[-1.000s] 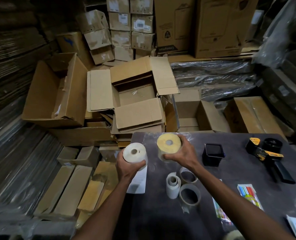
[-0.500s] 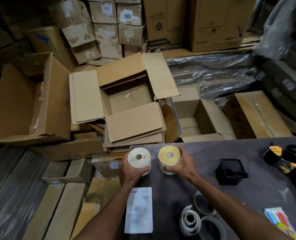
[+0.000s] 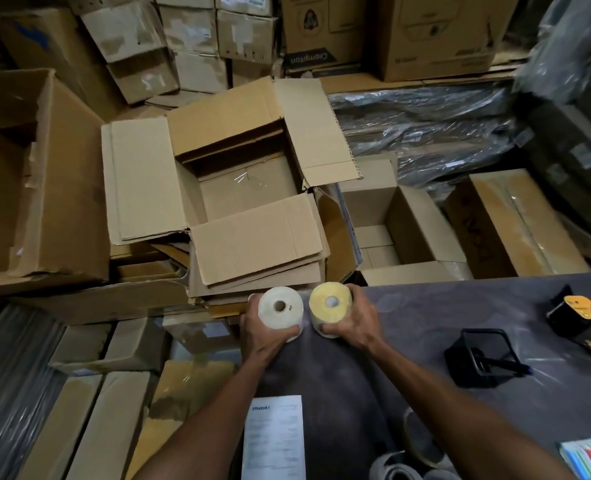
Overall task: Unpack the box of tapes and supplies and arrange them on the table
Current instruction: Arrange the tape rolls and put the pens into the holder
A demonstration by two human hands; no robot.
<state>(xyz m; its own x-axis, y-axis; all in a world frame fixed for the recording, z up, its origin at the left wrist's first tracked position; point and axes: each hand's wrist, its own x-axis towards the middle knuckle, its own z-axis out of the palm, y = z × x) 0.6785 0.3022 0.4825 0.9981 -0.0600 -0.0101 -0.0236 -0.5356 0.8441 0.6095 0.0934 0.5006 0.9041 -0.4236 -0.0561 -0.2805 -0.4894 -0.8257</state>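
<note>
While we look down over the far left corner of the dark table [image 3: 425,306], our left hand [image 3: 259,332] grips a white roll [image 3: 281,311] with its fingers and thumb curled round the side, and our right hand [image 3: 353,322] grips a yellow roll [image 3: 330,304] in the same way. Both rolls stand upright with their core holes facing up, just beside each other at the table's corner; we cannot tell whether their bases touch the surface. The two rolls sit very close, and we cannot tell whether they touch.

Beyond the corner lies the open cardboard box [image 3: 249,192], all four flaps folded outward and only bare card with a strip of clear tape showing in its bottom. A smaller open box [image 3: 401,230] stands to its right, and a large box on its side [image 3: 45,174] lies to the left.

On the table near our right forearm sits a black square holder [image 3: 481,358] with a dark pen lying in it. At the far right edge rests a black and yellow tape dispenser [image 3: 578,313]. A printed sheet of paper [image 3: 274,438] lies between our forearms at the table's left edge. Tape rings [image 3: 422,441] lie partly hidden behind our right forearm, and a pack of coloured markers [image 3: 581,459] shows in the lower right corner.
</note>
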